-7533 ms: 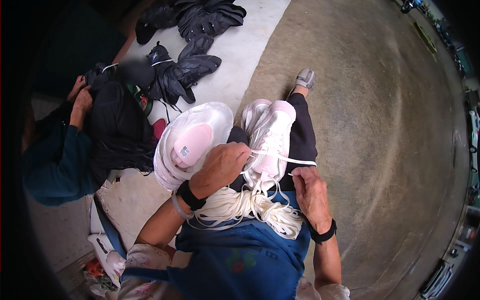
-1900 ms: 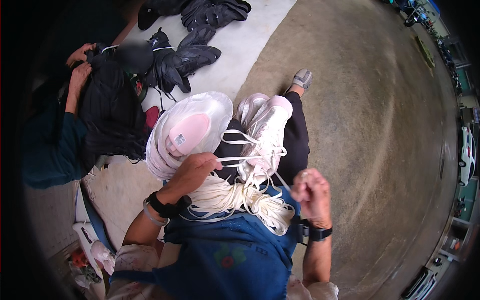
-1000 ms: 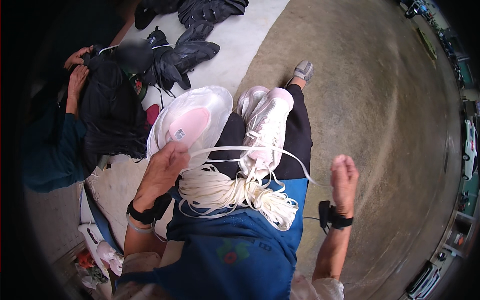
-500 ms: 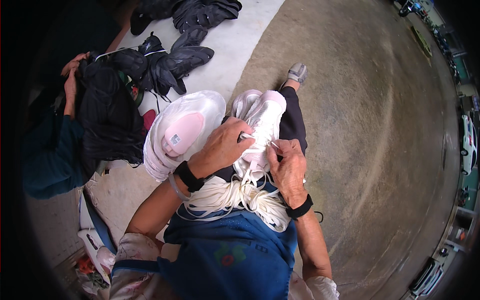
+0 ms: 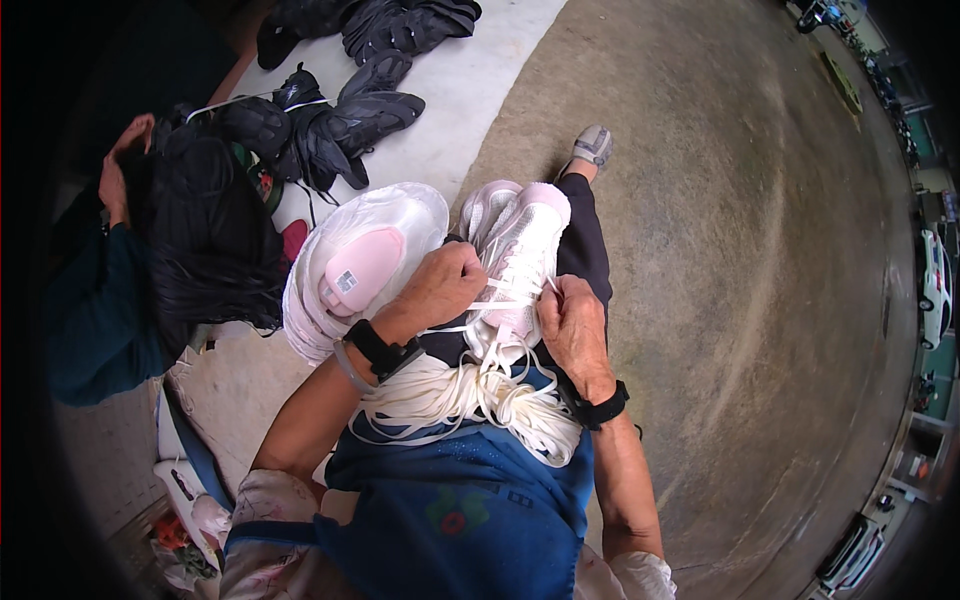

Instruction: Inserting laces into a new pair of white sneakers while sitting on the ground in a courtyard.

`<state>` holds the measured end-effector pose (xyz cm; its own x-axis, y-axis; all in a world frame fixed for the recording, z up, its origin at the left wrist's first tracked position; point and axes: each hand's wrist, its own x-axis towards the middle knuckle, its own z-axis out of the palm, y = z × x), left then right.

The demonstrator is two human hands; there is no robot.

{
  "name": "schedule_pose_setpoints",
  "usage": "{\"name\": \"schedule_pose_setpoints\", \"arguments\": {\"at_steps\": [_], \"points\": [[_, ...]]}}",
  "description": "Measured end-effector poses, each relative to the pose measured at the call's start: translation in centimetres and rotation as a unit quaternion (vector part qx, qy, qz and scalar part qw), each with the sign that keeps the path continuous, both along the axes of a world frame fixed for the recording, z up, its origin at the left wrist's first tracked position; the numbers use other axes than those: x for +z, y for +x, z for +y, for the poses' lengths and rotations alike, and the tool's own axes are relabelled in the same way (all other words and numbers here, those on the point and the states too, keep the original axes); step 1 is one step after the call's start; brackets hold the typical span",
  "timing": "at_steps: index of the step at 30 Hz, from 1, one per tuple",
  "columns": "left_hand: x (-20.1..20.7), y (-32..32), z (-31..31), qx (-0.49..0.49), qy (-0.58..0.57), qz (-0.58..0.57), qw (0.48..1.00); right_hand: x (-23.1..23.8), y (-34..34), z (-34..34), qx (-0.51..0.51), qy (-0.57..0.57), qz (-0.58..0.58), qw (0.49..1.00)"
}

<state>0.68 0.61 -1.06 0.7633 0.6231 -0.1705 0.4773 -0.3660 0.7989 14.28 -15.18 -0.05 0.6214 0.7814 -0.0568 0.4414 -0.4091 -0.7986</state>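
Note:
A white and pink sneaker [image 5: 530, 240] rests on my lap, toe pointing away, with a second pale sneaker [image 5: 485, 210] partly hidden behind its left side. White lace runs across its tongue in rows. My left hand [image 5: 447, 283], closed in a fist at the shoe's left side, grips a strand of shoelace. Against the right edge, my right hand [image 5: 574, 325] pinches another strand between thumb and fingers. A thick bundle of cream laces [image 5: 465, 395] lies on my blue apron [image 5: 440, 520], below the shoe's heel.
At my left sits a stack of white and pink shoe pieces [image 5: 365, 265]. Black shoes [image 5: 370, 120] lie on a pale surface [image 5: 480, 90] beyond. At far left are a co-worker's hand [image 5: 118, 180] and a bundle of black laces [image 5: 205, 240]. Concrete floor [image 5: 730, 300] stretches right.
My left hand has moved slightly left off the shoe, its fingers closing into a fist and drawing lace outward. My right hand stays almost in place. The co-worker's hands have shifted left.

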Motion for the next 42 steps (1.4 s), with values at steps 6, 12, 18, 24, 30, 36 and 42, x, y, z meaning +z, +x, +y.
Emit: {"name": "schedule_pose_setpoints", "arguments": {"at_steps": [6,12,18,24,30,36,42], "points": [[0.0,-0.6,0.2,-0.014,-0.007,0.001,1.0,-0.1,0.1,-0.6,-0.028,-0.002,-0.001,1.0],[4.4,-1.4,-0.7,0.024,0.167,-0.074,0.983,1.3,1.0,-2.9,-0.066,0.004,0.047,0.997],[7.9,-5.7,-0.3,-0.075,0.05,0.092,0.992,2.8,0.1,-4.2,-0.005,-0.033,0.043,0.999],[8.6,-8.4,0.6,-0.071,0.127,0.11,0.983,1.3,0.5,-4.3,0.043,0.027,-0.039,0.998],[10.3,-11.5,2.8,-0.067,-0.064,0.231,0.968,2.9,0.7,-4.5,0.129,-0.023,0.1,0.986],[9.8,-13.0,3.4,0.117,-0.259,0.073,0.956,2.3,0.0,-2.7,-0.031,0.002,-0.001,1.0],[8.4,-12.2,2.3,0.101,-0.229,0.109,0.962,1.7,-0.5,-1.0,-0.008,-0.026,-0.028,0.999]]}}
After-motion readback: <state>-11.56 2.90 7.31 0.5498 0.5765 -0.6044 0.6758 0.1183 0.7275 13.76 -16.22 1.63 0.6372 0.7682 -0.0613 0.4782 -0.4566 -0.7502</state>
